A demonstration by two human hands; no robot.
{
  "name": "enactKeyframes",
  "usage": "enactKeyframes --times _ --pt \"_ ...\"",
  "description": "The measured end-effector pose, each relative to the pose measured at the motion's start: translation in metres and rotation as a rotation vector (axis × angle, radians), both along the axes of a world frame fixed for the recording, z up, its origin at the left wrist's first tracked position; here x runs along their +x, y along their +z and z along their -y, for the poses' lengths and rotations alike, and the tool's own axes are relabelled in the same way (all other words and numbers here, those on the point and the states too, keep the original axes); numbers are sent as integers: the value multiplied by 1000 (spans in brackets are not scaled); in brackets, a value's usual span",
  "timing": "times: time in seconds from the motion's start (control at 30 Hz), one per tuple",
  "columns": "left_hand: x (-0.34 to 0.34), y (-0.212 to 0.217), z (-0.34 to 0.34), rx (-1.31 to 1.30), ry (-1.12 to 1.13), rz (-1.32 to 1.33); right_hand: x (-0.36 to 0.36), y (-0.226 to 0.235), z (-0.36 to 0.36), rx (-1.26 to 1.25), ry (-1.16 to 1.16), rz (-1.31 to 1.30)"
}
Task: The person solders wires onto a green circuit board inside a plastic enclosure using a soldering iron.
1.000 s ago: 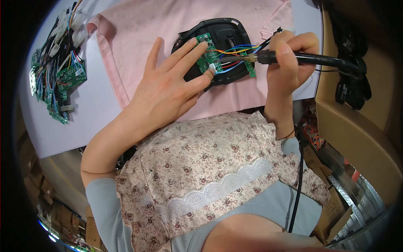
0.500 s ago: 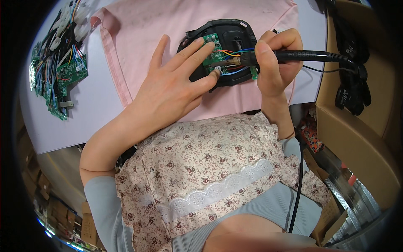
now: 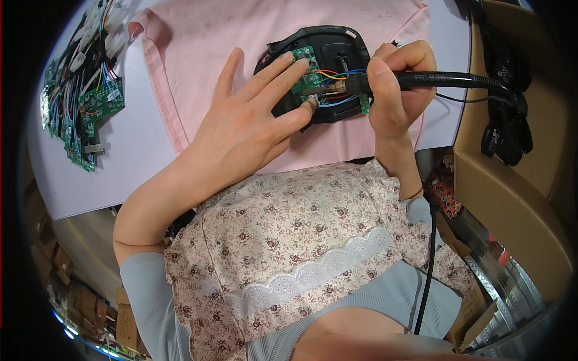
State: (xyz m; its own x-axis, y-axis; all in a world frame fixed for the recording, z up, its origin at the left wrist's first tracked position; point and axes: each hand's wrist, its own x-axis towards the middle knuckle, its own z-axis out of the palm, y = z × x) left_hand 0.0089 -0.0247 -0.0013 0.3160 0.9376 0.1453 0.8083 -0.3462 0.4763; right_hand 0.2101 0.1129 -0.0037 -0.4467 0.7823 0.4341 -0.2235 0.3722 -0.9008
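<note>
Green circuit board: in the left half of a black plastic housing, partly covered by fingertips.
Left hand: spread and unclenched, three fingertips at the board, another finger splayed out over the pink cloth.
Right hand: fingers wrapped pen-style around a black soldering iron.
Iron's tip: between left fingertips, at the board; contact cannot be told.
Coloured wires: run rightward from the board.
Wired circuit boards: heaped left on the white table.
Cardboard box: right, holding black moulded parts.
</note>
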Motion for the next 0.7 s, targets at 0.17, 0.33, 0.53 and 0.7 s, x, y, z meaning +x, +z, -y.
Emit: enactKeyframes --times 0.17,0.33,0.53,0.7 --pt "-1 2 0 -36 -10 -18 0 0 -1 14 6 3" --pt "-2 3 1 -59 -15 -37 -1 0 0 -2 4 -10" --pt "-1 4 0 -70 -15 -44 0 -1 0 15 1 5" --pt "-1 4 0 -65 -11 -35 0 -1 0 26 -9 7"
